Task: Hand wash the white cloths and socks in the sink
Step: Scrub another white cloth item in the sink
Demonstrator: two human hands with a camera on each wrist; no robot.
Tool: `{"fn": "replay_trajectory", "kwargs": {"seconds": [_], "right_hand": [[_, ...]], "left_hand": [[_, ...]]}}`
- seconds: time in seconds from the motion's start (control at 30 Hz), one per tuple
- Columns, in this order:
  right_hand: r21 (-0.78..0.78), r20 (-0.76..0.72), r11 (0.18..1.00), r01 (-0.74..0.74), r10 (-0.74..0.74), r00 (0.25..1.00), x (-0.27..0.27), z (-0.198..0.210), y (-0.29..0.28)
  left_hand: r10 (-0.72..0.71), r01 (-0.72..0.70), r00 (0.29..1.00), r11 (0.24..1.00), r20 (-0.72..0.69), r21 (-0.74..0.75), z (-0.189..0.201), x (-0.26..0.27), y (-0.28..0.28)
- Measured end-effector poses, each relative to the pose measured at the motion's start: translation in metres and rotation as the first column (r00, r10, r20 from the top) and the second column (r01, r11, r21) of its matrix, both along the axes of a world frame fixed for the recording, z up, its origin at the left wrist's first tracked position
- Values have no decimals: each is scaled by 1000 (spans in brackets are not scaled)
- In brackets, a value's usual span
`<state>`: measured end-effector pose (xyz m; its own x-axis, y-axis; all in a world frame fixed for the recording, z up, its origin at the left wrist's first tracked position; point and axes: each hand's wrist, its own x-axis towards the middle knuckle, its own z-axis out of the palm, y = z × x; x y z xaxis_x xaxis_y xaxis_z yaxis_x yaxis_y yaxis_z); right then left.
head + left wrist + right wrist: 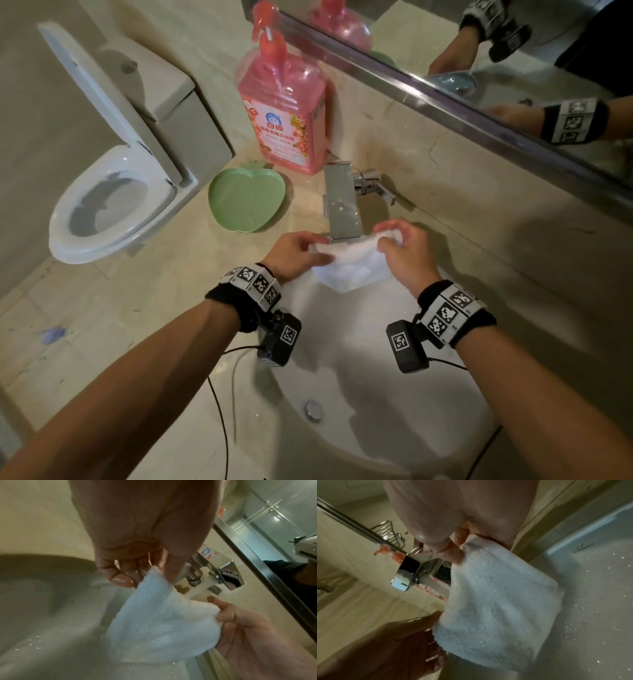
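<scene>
A wet white cloth (349, 267) hangs stretched between both hands over the white sink (376, 404), just under the chrome faucet (340, 202). My left hand (298, 253) pinches the cloth's left corner. My right hand (404, 246) grips a bunched right corner. In the left wrist view, water streams from the faucet (214, 572) onto the cloth (159, 626), behind my left hand (137, 574). In the right wrist view, the cloth (498, 608) hangs from my right hand (453, 550), spattered with droplets.
A pink pump bottle of detergent (284, 113) stands on the beige counter behind the faucet, beside a green apple-shaped dish (246, 198). A toilet with its lid raised (113, 171) is at the left. A mirror (513, 51) runs along the back wall. The drain plug (314, 409) sits in the basin.
</scene>
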<state>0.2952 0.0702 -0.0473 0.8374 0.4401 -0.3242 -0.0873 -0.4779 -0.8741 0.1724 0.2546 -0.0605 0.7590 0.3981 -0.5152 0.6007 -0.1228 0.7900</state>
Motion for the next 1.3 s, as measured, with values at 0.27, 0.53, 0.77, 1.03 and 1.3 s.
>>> {"fn": "replay_trajectory", "kwargs": {"seconds": [0.27, 0.53, 0.77, 1.03, 1.3], "right_hand": [[-57, -36, 995, 77, -79, 996, 12, -9, -23], [-115, -97, 966, -231, 220, 971, 5, -3, -11], [-248, 29, 902, -353, 371, 928, -13, 2, 17], [-341, 143, 814, -470, 539, 830, -25, 8, 33], [-137, 18, 921, -364, 370, 929, -20, 5, 21]], "left_hand": [[-237, 239, 969, 846, -66, 477, 6, 34, -19], [-168, 160, 984, 980, 65, 117, 17, 6, 17], [-236, 251, 968, 922, -89, 296, 32, -24, 36], [-243, 295, 955, 825, -168, 482, 33, -46, 45], [-236, 268, 964, 835, -126, 481, 31, -48, 43]]}}
